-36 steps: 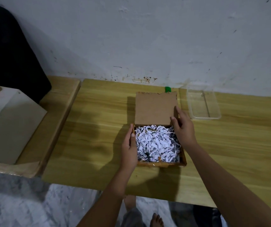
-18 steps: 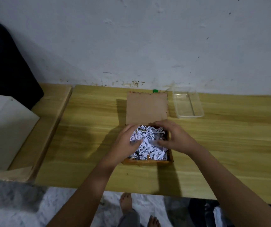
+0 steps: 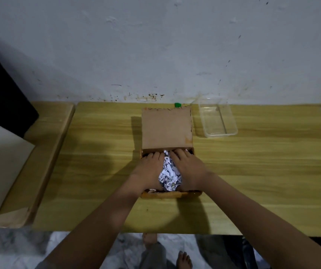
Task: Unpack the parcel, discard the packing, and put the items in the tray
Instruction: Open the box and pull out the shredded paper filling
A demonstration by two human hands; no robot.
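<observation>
hands (image 3: 172, 169) around shredded paper (image 3: 169, 174)

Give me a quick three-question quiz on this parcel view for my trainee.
1. True or false: the clear plastic tray already holds an item.
2. The left hand and right hand are both pressed into what? A) shredded paper B) bubble wrap C) cloth
3. Fill in: the cardboard box has its lid ____.

Key: 1 false; 2 A; 3 open, folded back towards the wall.
</observation>
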